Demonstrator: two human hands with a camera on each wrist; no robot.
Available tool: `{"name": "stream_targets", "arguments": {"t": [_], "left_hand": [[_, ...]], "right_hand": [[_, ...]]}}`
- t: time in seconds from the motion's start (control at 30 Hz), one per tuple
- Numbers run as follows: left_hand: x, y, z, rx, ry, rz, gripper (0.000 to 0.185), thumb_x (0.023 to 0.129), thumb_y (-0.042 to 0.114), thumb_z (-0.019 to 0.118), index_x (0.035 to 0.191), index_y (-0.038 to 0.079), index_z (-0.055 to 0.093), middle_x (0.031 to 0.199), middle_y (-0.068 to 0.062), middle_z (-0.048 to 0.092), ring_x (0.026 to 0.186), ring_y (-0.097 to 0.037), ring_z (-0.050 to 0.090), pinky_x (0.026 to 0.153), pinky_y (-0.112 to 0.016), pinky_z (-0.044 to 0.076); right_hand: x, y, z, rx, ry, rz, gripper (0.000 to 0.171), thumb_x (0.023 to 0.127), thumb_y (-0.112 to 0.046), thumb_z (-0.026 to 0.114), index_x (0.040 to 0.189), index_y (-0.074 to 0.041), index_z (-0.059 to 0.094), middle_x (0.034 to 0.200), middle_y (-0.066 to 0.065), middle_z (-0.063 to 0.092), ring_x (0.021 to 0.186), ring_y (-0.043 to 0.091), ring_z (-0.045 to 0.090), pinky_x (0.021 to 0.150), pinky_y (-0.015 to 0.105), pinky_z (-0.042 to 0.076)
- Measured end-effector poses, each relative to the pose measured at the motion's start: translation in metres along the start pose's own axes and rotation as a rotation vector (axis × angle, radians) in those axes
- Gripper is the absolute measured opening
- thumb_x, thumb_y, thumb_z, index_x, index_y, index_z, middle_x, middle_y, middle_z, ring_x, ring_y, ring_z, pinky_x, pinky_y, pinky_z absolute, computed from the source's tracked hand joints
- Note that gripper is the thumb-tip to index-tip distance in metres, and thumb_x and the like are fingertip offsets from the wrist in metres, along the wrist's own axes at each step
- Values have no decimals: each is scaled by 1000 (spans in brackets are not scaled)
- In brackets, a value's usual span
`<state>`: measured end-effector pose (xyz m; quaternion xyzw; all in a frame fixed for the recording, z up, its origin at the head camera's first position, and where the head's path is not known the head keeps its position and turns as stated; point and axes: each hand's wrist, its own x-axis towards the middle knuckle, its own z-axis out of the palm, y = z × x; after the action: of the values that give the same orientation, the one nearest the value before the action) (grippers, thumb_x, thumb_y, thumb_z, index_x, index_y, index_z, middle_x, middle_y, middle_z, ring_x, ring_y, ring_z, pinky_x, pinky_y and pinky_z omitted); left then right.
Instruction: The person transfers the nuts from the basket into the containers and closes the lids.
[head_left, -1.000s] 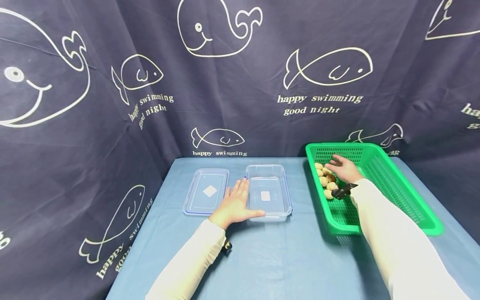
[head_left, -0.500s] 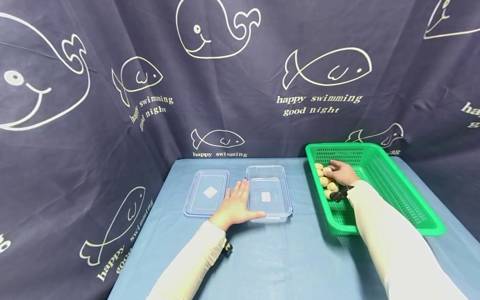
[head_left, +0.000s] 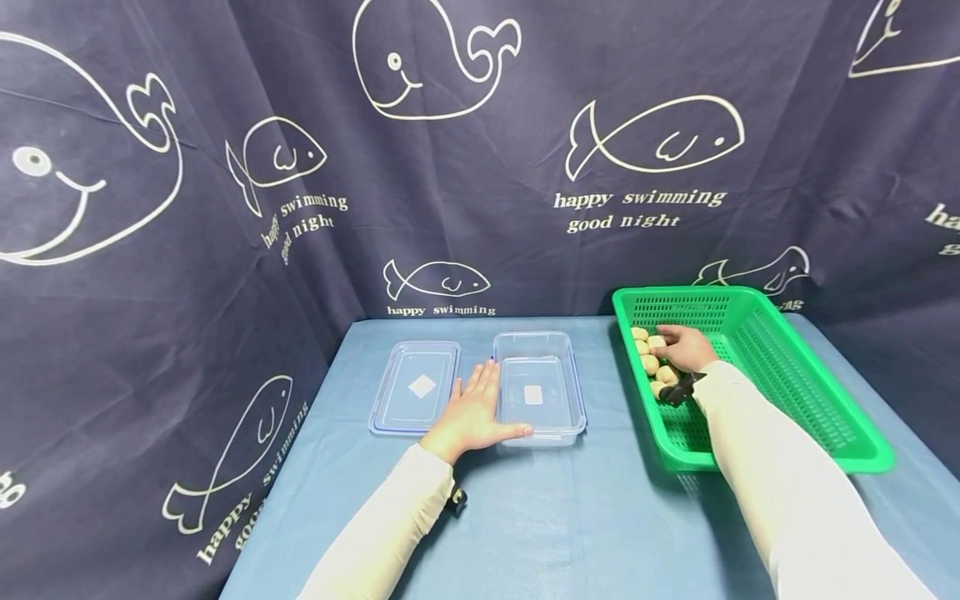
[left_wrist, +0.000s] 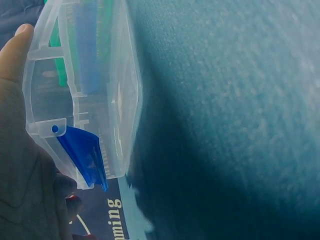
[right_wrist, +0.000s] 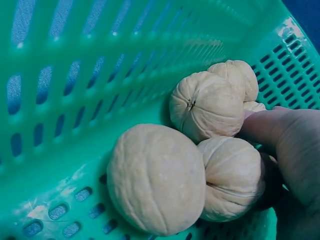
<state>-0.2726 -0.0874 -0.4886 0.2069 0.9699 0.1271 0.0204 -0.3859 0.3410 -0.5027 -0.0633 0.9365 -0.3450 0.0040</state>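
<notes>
My left hand (head_left: 471,412) lies flat on the blue table, fingers straight, between a clear lid (head_left: 416,387) and an open clear container (head_left: 538,337). Its thumb runs along the container's front rim. In the left wrist view the palm (left_wrist: 20,165) sits against the container (left_wrist: 100,100) by its blue latch. My right hand (head_left: 684,348) is down inside the green basket (head_left: 787,367) on a cluster of walnuts (head_left: 648,364). In the right wrist view its fingers (right_wrist: 270,125) curl over one walnut (right_wrist: 232,185), with two more walnuts (right_wrist: 156,177) beside it.
The table (head_left: 570,517) has a blue cloth, and dark curtains with whale prints close in the back and left sides. The basket fills the right side up to the table's right edge. The basket wall (right_wrist: 75,75) stands close behind the walnuts.
My right hand has dropped lower onto the walnuts and its fingers have curled in from a spread reach. The left hand, container and lid have stayed put.
</notes>
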Motion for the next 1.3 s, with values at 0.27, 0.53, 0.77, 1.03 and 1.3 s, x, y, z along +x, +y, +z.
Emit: {"name": "stream_targets", "arguments": {"t": [0.27,0.53,0.77,1.03,1.3], "left_hand": [[-1,1,-1,2,-1,3,126,78,86,53,162,3,9,169,-14,14,155,-31,14,119,-63,18],[-2,1,3,6,-10,-10,126,78,87,51,163,5,9,170,-11,11,156,-28,11,120,-61,16],[-1,1,2,8,-17,-13,127,77,89,50,163,6,8,170,-10,9,156,-26,8,121,-60,14],[-2,2,1,-5,-10,-13,126,77,88,52,163,5,10,170,-10,12,156,-31,12,121,-61,14],[0,1,0,-10,-8,-10,127,76,88,52,162,4,11,169,-11,12,155,-32,12,120,-62,13]], "right_hand": [[1,-2,-3,4,29,-6,65,93,-19,70,144,12,45,128,38,58,117,53,57,99,60,45],[-5,-18,-14,25,106,-25,57,95,-21,71,140,9,53,129,35,59,114,51,60,95,58,47],[-9,-33,-27,41,173,-61,53,95,-24,72,137,6,58,126,31,63,113,48,62,93,55,48],[-11,-51,-34,88,175,-68,58,97,-36,69,139,2,59,127,28,65,113,41,62,92,46,48],[-12,-80,-39,169,169,-65,60,97,-41,68,142,-3,58,135,22,62,123,38,58,96,41,47]]}}
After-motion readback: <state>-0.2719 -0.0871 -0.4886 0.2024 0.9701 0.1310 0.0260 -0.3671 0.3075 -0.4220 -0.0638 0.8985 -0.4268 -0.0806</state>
